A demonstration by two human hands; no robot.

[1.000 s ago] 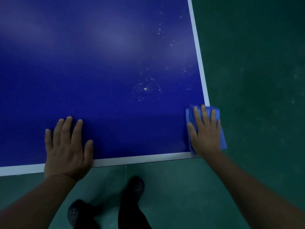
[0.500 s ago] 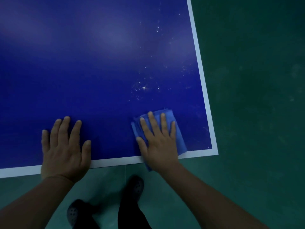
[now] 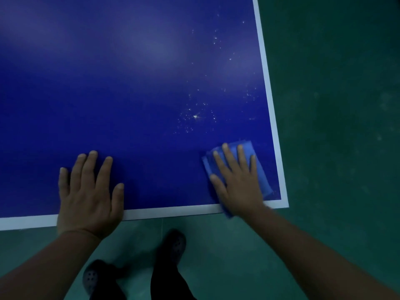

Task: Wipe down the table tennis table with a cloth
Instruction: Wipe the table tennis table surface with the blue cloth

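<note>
Since half a second ago the right hand (image 3: 237, 182) has slid the cloth (image 3: 258, 169) back toward the table's (image 3: 129, 83) corner; left hand (image 3: 88, 191) hasn't budged. Both hands are flat, fingers straight and a bit spread, right one pressing the folded cloth down by the near white edge (image 3: 173, 211). Those white specks (image 3: 195, 116) sit just beyond the right fingertips (image 3: 225, 146), slightly to the left, so I'd guess pushing forward comes next.
</note>
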